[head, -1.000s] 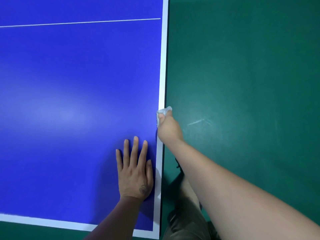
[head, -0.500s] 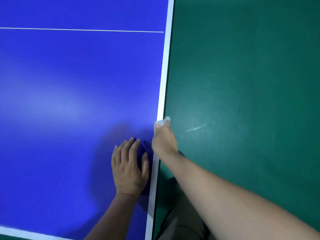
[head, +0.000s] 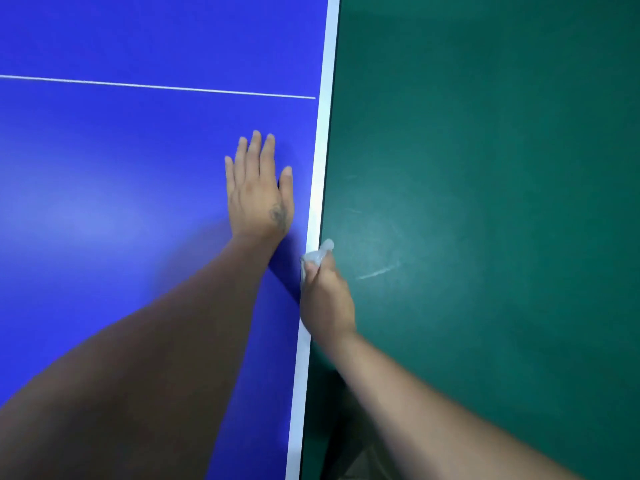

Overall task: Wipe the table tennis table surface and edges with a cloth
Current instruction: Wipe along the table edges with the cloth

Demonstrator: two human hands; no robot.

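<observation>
Right hand, lower centre of frame, is clenched around a small pale cloth, which sits bunched against the desk's white edge. Only a wad shows beyond the fingertips; the rest is hidden in the fist. Left hand lies flat on the blue surface just left of the edge, fingers straight, holding nothing, apparently bracing.

Judgement: cloth looks thin, soft and light, crushes readily and wraps over the rim. Best held bunched in the fist with a pad left proud at the fingertips, as here. A loose hold could let it slip along the smooth edge. Green floor fills the right of frame.
</observation>
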